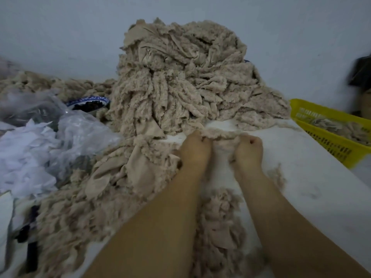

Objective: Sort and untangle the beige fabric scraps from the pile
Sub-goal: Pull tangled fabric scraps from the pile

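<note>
1. Head view: clenching the left hand [195, 146] and right hand [249, 145] side by side, fingers curled under, each gripping one end of a beige strip [224, 135] and stretching it between the knuckles.
2. Judging by that grip, working the untangling step: teasing a single strip away from the pile [180, 77] heaped just beyond both hands, with most of the heap yet to be sorted.
3. Probably calling next for a gentle outward pull, easing the hands apart rather than yanking, since frayed edges are likely snagging on neighbouring pieces; then setting the freed piece aside, perhaps into the basket [329, 141] well right of the right hand, already holding some beige bits.
4. Showing soft, limp cloth: fuzzy, ragged edges on long narrow ribbons, mixed with a few smoother flat panels, all draping and bunching without holding shape.
5. Lying loose under and between the forearms, more scraps [218, 217], fluffy and crumpled, on a smooth white table [301, 177].
6. Sitting left of the left hand, crinkly translucent bags [70, 133] with white shreds; beyond them, a blue-rimmed bowl [88, 103] with dark contents, too blurred for naming.
</note>
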Tool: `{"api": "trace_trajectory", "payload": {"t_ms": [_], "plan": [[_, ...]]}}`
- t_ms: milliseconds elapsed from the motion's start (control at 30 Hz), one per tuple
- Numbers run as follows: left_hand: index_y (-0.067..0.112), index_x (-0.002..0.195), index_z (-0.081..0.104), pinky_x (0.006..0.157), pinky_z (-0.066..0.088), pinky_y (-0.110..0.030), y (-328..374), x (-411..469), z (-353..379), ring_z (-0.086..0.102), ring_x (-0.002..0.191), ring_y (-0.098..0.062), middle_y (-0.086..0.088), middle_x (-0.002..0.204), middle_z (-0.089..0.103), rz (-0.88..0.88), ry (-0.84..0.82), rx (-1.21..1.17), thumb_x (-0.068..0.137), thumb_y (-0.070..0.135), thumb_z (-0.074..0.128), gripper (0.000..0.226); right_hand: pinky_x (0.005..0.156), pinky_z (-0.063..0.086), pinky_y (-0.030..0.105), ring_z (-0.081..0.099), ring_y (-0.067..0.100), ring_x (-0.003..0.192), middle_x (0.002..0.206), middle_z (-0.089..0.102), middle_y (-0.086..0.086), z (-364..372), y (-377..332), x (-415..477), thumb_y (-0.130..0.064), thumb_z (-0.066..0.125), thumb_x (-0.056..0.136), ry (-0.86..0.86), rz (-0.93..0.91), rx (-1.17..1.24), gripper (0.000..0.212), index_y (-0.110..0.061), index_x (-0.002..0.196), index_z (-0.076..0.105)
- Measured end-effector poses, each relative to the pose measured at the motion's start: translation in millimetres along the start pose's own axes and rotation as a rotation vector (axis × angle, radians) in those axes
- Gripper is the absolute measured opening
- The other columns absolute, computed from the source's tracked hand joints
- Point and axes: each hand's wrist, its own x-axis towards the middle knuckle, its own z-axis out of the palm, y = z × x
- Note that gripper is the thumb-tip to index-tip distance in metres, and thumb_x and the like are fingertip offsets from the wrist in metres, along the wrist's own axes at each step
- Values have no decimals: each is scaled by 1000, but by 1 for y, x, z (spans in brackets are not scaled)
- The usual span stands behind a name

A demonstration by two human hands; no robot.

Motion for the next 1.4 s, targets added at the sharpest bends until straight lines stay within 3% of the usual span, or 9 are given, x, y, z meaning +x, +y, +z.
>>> {"api": "trace_trajectory", "payload": {"t_ms": [200,333,500,667,833,933,1033,1200,1400], "plan": [[12,87,46,81,44,-40,13,-30,22,55,91,-32,-14,92,58,77,125,-200,94,13,51,9,53,42,12,56,-4,60,78,58,-3,1,26,-25,-28,46,102,-16,-164,-81,18,-27,84,47],[13,93,56,75,44,-35,0,-64,8,54,86,-21,1,89,57,340,102,-87,92,20,54,8,77,52,36,61,23,84,91,63,7,0,13,-11,-29,44,104,-46,-89,-100,18,-14,97,53],[11,102,66,77,45,-41,-36,-50,-34,56,89,-27,-6,95,64,382,123,215,91,18,56,16,31,27,15,40,6,32,62,47,8,-21,-17,19,-26,40,105,34,-138,-77,22,-8,95,48],[7,104,65,81,38,-38,-40,-16,-53,49,100,-28,-8,102,62,258,206,295,91,17,57,18,63,43,35,51,25,72,84,54,11,-36,-6,14,-34,40,106,21,-179,-142,25,-11,102,48],[13,87,57,53,42,-22,-30,-23,-47,47,59,-9,-3,75,52,-35,36,-393,91,23,56,10,86,43,23,52,22,108,111,52,1,-34,-8,-7,-18,51,95,-130,-589,-383,21,-18,115,56],[29,83,61,55,49,-29,-18,-36,-39,59,60,-9,1,71,65,17,-174,-576,91,32,56,10,95,34,7,41,-1,122,131,43,-14,-15,-5,-35,-60,44,92,-534,-628,-447,48,-36,133,49],[35,92,66,63,57,-33,-16,-41,-35,72,75,-15,5,85,74,5,-217,-644,93,40,56,11,92,45,24,54,4,113,123,58,-12,-9,-1,-45,-70,39,89,-702,-521,-448,53,-34,123,54],[35,82,59,50,43,-13,-25,-39,-34,56,56,3,20,69,64,143,-245,-461,93,39,65,13,53,37,12,53,0,63,71,56,-7,-23,-6,-30,-35,47,103,-499,-575,-368,27,-34,78,53],[21,94,63,72,54,-35,-45,-20,-53,64,80,-22,-4,89,69,-151,76,-382,96,35,57,15,60,45,29,60,16,69,70,62,-4,-43,-24,-10,-35,50,102,-193,-132,243,38,-33,66,61]]}}
